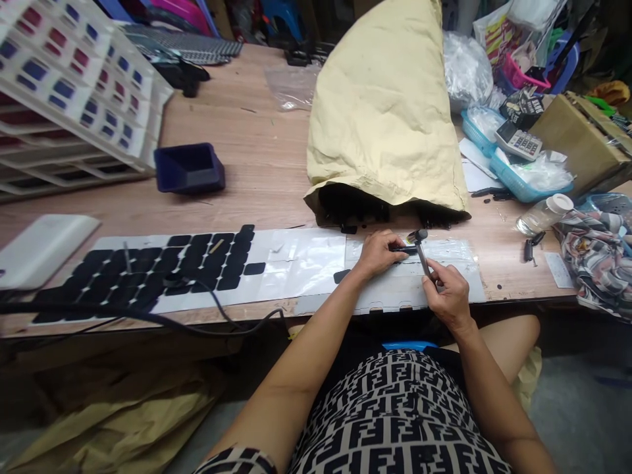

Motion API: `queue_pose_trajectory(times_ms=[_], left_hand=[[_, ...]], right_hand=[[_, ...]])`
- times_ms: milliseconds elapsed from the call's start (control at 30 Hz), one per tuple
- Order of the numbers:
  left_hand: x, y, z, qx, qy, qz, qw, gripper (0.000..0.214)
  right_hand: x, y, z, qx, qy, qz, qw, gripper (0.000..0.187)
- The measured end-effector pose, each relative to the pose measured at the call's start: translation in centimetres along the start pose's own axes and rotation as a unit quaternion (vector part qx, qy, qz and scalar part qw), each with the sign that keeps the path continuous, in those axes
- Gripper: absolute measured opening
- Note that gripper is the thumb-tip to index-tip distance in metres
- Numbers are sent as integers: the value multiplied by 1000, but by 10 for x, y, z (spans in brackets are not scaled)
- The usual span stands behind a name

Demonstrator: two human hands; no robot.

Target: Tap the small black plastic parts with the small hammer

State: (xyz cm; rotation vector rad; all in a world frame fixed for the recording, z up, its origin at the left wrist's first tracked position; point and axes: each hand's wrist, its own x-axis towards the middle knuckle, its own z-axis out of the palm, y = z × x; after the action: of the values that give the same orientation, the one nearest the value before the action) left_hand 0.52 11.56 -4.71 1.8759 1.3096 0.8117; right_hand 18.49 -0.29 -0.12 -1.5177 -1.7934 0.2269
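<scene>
My right hand [448, 289] is closed around the handle of a small hammer [422, 253]. The hammer's head is over a slim black piece [405, 249], and I cannot tell whether they touch. My left hand [381, 251] pinches that black piece at its left end, against a pale, tape-covered board [444, 284] at the table's front edge. One flat black rounded piece [342, 276] lies beside my left wrist. Further left, several similar black pieces [197, 260] sit in rows on a white sheet [296, 266].
A large yellowish paper sack [385, 112] lies behind my hands, its mouth showing black pieces. To the left are a dark blue bin [190, 169], a white crate [83, 79] and a black cable [162, 322]. On the right stand a clear jar [538, 216] and blue baskets [518, 184].
</scene>
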Motion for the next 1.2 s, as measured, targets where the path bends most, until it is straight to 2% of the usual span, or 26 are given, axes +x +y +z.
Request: queue_pose_trajectory(times_ms=[133, 333, 467, 567, 700, 867, 1000, 1067, 1100, 1133, 1200], left_hand=[[2, 0, 1, -8, 2, -8, 1000, 15], [1, 0, 0, -17, 0, -14, 1000, 17], [1, 1, 0, -17, 0, -14, 1000, 17], [1, 1, -1, -16, -2, -16, 1000, 17], [0, 2, -2, -21, -3, -20, 1000, 17], [0, 4, -2, -2, -2, -27, 1000, 17], [-12, 17, -10, -26, -8, 2, 1000, 18], [-29, 31, -18, -107, -58, 31, 992, 22], [-39, 38, -21, -156, -106, 36, 981, 24], [-52, 46, -22, -204, -169, 34, 964, 26], [-77, 59, -18, -276, -313, 13, 908, 28]], right_hand=[[0, 1, 5, -19, -34, 19, 999, 36], [0, 2, 0, -9, -7, 48, 999, 39], [1, 6, -2, -5, -23, 68, 997, 38], [3, 13, -4, 22, -20, 99, 995, 38], [7, 31, -9, 62, 28, 149, 987, 40], [10, 53, -11, 151, 52, 222, 962, 42], [10, 56, -10, 213, 57, 239, 946, 40], [9, 56, -10, 229, 59, 240, 941, 39], [9, 56, -10, 236, 61, 240, 940, 39], [9, 56, -10, 242, 63, 240, 938, 39], [8, 57, -10, 254, 66, 240, 935, 40]])
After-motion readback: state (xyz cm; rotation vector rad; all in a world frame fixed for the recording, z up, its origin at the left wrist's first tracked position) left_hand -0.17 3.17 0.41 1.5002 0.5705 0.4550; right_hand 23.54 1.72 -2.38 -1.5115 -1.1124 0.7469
